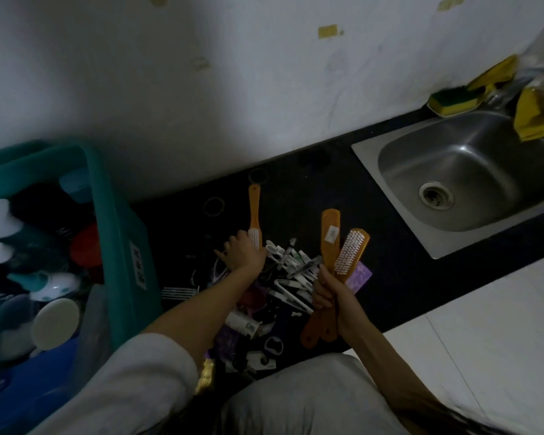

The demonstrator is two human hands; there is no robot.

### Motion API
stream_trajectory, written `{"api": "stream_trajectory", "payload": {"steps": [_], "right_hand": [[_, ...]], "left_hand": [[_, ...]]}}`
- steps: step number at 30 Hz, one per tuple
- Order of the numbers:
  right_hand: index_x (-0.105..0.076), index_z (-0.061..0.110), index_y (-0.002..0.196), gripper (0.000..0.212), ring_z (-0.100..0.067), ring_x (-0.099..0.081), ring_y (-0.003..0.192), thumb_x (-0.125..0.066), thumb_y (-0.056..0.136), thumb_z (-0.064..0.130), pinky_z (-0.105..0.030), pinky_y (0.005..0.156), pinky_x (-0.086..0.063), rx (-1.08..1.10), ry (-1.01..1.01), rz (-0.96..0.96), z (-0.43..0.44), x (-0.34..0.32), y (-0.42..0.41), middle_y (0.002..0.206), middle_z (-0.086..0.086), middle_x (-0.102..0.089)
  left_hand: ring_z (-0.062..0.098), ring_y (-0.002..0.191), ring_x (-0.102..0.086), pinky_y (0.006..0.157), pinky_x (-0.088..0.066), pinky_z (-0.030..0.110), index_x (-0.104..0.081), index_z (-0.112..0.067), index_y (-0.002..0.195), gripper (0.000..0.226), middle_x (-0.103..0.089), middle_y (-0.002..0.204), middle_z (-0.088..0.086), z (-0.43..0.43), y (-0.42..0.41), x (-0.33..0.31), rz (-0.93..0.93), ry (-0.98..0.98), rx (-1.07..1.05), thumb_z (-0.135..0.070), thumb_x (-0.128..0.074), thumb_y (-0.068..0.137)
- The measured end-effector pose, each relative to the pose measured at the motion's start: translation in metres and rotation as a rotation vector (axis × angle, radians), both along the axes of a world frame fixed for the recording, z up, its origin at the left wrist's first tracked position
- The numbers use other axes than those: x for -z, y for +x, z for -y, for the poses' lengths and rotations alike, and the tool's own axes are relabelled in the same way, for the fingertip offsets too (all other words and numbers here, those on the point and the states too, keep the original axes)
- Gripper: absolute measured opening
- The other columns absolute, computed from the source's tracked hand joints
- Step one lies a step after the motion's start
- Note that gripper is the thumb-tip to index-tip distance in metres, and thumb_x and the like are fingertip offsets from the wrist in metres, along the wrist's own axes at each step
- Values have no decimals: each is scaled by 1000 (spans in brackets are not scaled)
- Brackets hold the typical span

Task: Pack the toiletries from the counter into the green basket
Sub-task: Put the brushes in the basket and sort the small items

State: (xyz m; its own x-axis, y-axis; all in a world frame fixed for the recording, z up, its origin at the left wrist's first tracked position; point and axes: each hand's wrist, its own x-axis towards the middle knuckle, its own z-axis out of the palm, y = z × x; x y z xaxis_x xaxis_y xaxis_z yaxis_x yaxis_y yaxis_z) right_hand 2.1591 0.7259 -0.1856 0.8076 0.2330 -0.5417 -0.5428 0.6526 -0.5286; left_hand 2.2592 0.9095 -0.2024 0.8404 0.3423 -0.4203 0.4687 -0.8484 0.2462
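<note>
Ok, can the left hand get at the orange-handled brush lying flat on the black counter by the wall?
Probably yes. The left hand is at the bristle end of the orange-handled brush, whose handle lies bare on the black counter with nothing over it; whether its grip is closed is unclear.

**A:** Entry one, sink?
**B:** Stainless steel, brushed finish with a soft sheen. Drain ring is metal too.
**A:** Counter?
**B:** Dark, smooth, stone-like slab with low gloss.
**A:** Green basket?
**B:** Moulded plastic, smooth, faint shine. White paper-like label on its side.
**A:** Brushes?
**B:** Single brush and paired brushes: smooth, semi-glossy orange-brown handles, wood or plastic not determinable. White bristles. Paper sticker on one back.
**A:** Sponge?
**B:** Yellow foam with a rough green scouring face.
**A:** Yellow cloth?
**B:** Matt fabric, crumpled.
**A:** Wall, sleeve?
**B:** Wall is matt white paint, scuffed. Sleeve is pale, soft cloth.
</note>
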Motion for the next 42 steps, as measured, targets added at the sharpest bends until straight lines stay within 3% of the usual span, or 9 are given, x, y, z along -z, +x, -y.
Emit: {"api": "stream_trajectory", "payload": {"steps": [6, 12, 16, 19, 22, 26, 33, 37, 42], "right_hand": [[-47, 19, 70, 23, -4, -32, 38, -57, 88, 27, -16, 38, -28, -19, -19, -2, 1, -1, 0, 49, 6, -37], [-45, 17, 73, 20, -5, -30, 37, -59, 83, 27, -16, 39, -25, 0, -147, -27, 1, -13, -2, 47, 6, -35], [-57, 21, 87, 13, -25, -61, 56, -68, 82, 24, -26, 52, -56, 82, -501, 74, -3, -26, 0, 66, -9, -63], [-59, 22, 91, 10, -29, -65, 87, -65, 87, 15, -40, 82, -55, 110, -741, 246, -4, -34, 7, 89, -15, -66], [-59, 15, 82, 8, -20, -64, 73, -67, 85, 16, -34, 70, -54, 124, -832, 387, -2, -45, 18, 74, -6, -63], [-59, 18, 88, 28, -12, -61, 69, -70, 73, 38, -26, 64, -54, -86, -782, 426, 4, -62, 29, 78, -2, -62], [-57, 29, 107, 34, -9, -71, 79, -62, 76, 44, -15, 61, -53, -619, -509, 330, -7, -68, 16, 87, 5, -74], [-56, 4, 111, 49, -12, -56, 58, -60, 80, 42, -21, 56, -48, -720, -422, 290, -17, -66, 9, 73, -8, -57], [-47, 10, 88, 22, -10, -39, 52, -64, 81, 22, -20, 50, -35, -695, -361, 300, -18, -58, 5, 65, -3, -40]], "left_hand": [[34, 120, -51, 113, -25, 48, -58, -10, 119, 59, -59, 123, 12, -7, 15, 5, -139, -228, -206, -50, -69, 77], [32, 105, -60, 102, -38, 47, -53, -12, 111, 27, -63, 111, 9, -2, 13, -22, 145, -315, -123, -34, -51, 96], [25, 83, -61, 69, -47, 33, -51, -16, 105, 22, -62, 94, 2, -13, 1, -60, 295, -330, 103, -36, -53, 94], [15, 79, -61, 68, -47, 30, -58, -25, 97, 15, -64, 90, -4, -26, -14, -89, 122, -380, 300, -35, -63, 87], [3, 80, -62, 67, -49, 19, -65, -39, 95, 17, -65, 89, -15, -36, -38, -112, -139, -410, 527, -41, -70, 79], [4, 86, -60, 77, -52, 24, -66, -30, 104, 28, -62, 94, -12, -44, -67, -120, -139, -419, 706, -24, -75, 78], [7, 85, -54, 75, -45, 27, -61, -34, 88, 27, -51, 92, -8, -51, -74, -131, 252, -494, 469, -8, -65, 80], [10, 83, -51, 66, -38, 24, -57, -30, 87, 26, -47, 95, -5, -49, -75, -126, 435, -339, 340, -5, -57, 80], [10, 94, -56, 76, -46, 22, -39, -28, 135, 62, -48, 118, -8, -44, -78, -107, 562, -425, 59, -9, -67, 83]]}}
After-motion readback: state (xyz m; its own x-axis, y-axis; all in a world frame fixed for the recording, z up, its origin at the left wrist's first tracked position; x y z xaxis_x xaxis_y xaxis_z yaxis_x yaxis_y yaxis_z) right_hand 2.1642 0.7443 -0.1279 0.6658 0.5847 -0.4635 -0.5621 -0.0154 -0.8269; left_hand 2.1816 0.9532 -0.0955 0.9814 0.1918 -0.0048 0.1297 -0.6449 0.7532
